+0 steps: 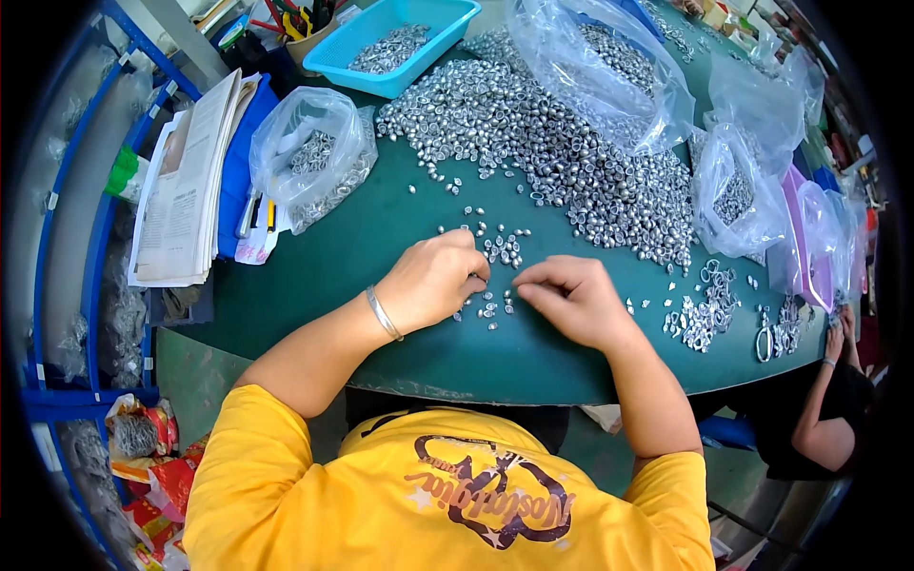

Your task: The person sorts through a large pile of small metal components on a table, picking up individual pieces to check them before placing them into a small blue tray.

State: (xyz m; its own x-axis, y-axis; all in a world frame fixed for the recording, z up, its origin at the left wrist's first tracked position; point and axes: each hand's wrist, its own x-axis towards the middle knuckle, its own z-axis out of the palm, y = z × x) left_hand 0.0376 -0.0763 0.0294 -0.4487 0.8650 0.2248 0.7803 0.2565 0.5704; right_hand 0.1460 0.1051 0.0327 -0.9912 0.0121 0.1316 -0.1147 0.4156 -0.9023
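Note:
My left hand (436, 274), with a silver bangle (383, 314) on its wrist, rests over the green tabletop, fingers curled and pressed together. Opposite it, my right hand (576, 297) has thumb and forefinger brought close in a pinch. Whatever either one holds is hidden or too small to make out. Between and just beyond them lies a small cluster of silvery metal pieces (503, 251), rounded like small shells. A few more loose pieces (488, 310) lie closer to me, between the fingertips. Farther back spreads a large heap of the same metal pieces (543, 157).
A turquoise tray (390, 84) and an open plastic bag (309, 143) of metal parts stand at the back left, beside stacked papers (186, 181). Another bag (657, 105) sits on the heap. Flat metal parts (700, 319) lie to the right, near a co-worker's hands (838, 338).

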